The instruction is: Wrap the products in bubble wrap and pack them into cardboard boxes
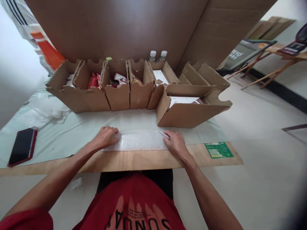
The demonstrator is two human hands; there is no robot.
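Note:
A strip of clear bubble wrap [142, 140] lies across the front of the table before me. At its left end my left hand [106, 136] grips the edge, fingers closed. My right hand [175, 142] pinches the opposite end, where a small dark bit shows by the fingertips; I cannot make out what it is. Behind the wrap stand several cardboard bins [120, 97] in a row, holding red and white packets. Nearer on the right, a cardboard bin [189, 113] sits turned sideways with a white board [183, 100] inside.
A phone [22, 147] in a red case rests at the left, below crumpled clear plastic [45, 108]. An orange bottle [49, 51] leans behind the bins. Two white-capped bottles [157, 55] stand farther back. A green label [218, 150] is on the wooden edge [144, 161].

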